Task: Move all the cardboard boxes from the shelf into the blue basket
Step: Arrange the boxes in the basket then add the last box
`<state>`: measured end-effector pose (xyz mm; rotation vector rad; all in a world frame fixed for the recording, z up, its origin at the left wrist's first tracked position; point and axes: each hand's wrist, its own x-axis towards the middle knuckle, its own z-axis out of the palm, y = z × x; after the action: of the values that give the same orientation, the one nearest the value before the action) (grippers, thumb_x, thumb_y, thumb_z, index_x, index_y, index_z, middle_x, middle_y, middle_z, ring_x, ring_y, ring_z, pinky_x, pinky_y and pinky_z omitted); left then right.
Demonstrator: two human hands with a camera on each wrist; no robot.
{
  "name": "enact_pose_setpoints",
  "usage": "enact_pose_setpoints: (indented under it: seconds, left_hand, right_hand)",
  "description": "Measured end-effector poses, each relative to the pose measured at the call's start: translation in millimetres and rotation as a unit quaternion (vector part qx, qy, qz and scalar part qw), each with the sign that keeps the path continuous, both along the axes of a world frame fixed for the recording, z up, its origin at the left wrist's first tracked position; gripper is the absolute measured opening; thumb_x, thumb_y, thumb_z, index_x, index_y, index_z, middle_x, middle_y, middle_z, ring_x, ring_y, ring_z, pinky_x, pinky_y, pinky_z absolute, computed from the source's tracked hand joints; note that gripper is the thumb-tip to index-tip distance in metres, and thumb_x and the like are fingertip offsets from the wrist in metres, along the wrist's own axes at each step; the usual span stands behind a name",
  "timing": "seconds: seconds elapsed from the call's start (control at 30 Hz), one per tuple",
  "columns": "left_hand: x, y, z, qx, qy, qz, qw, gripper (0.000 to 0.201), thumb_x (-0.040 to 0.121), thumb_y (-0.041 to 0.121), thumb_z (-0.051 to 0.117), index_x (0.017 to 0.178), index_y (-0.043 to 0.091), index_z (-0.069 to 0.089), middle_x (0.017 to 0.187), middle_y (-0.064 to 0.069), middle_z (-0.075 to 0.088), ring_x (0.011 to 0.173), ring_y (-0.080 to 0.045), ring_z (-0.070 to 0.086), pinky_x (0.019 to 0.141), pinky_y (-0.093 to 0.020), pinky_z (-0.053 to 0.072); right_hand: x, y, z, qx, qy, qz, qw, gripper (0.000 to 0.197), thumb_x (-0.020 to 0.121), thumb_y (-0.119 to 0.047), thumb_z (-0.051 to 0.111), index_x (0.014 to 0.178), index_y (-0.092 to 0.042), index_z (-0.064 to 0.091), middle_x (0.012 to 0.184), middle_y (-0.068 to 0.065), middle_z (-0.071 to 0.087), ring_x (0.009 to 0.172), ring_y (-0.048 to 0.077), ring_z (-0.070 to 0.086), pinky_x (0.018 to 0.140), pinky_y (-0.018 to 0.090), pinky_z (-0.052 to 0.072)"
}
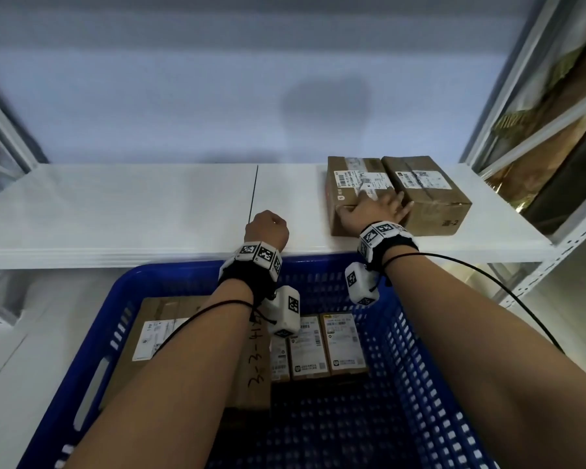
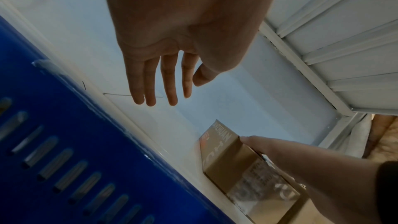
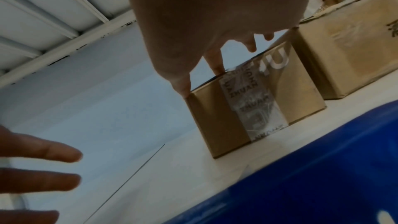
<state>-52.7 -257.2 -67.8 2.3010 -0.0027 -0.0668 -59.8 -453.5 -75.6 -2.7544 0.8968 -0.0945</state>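
Two taped cardboard boxes stand side by side at the right of the white shelf (image 1: 149, 204): the left box (image 1: 352, 177) and the right box (image 1: 430, 198). My right hand (image 1: 376, 208) lies on top of the left box (image 3: 215, 125), fingers spread, thumb at its front left corner. My left hand (image 1: 266, 228) hovers over the bare shelf to the left, holding nothing; the left wrist view shows its fingers (image 2: 165, 88) straight. The blue basket (image 1: 170, 269) sits below the shelf's front edge, under both forearms.
Inside the basket lie a large flat cardboard box (image 1: 156, 333) and several small labelled boxes (image 1: 342, 343). Metal shelf uprights (image 1: 521, 106) rise at the right, with another rack holding brown goods (image 1: 555, 164) beyond. A thin seam line (image 1: 253, 194) crosses the shelf.
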Motion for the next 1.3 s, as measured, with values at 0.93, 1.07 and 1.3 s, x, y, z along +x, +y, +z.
enact_pose_setpoints:
  seconds: [0.93, 1.07, 1.3]
  left_hand:
    - [7, 4, 19, -0.249, 0.175, 0.029, 0.952, 0.082, 0.049, 0.066, 0.066, 0.113, 0.029, 0.029, 0.122, -0.013, 0.057, 0.103, -0.036, 0.062, 0.092, -0.058, 0.050]
    - [-23, 22, 38, -0.278, 0.194, -0.021, 0.940, 0.078, 0.052, 0.050, 0.072, 0.114, 0.033, 0.028, 0.122, -0.013, 0.055, 0.100, -0.027, 0.059, 0.095, -0.053, 0.052]
    - [-60, 50, 26, -0.283, 0.250, -0.097, 0.921, 0.074, 0.087, 0.017, 0.066, 0.144, 0.032, 0.020, 0.117, -0.011, 0.059, 0.098, -0.029, 0.060, 0.073, -0.045, 0.055]
  right_hand:
    - [-30, 44, 28, 0.561, -0.219, -0.006, 0.798, 0.058, 0.070, -0.041, 0.079, 0.107, -0.017, 0.042, 0.108, 0.013, 0.063, 0.099, 0.031, 0.067, 0.087, 0.053, 0.056]
    - [-62, 42, 29, 0.649, -0.117, 0.030, 0.751, 0.032, 0.084, -0.038, 0.071, 0.105, -0.014, 0.066, 0.088, 0.011, 0.069, 0.075, 0.026, 0.066, 0.073, 0.041, 0.057]
    - [-96, 35, 7, 0.644, -0.057, 0.110, 0.755, 0.074, 0.088, -0.023, 0.072, 0.149, -0.026, 0.031, 0.123, 0.016, 0.068, 0.101, 0.031, 0.070, 0.079, 0.045, 0.060]
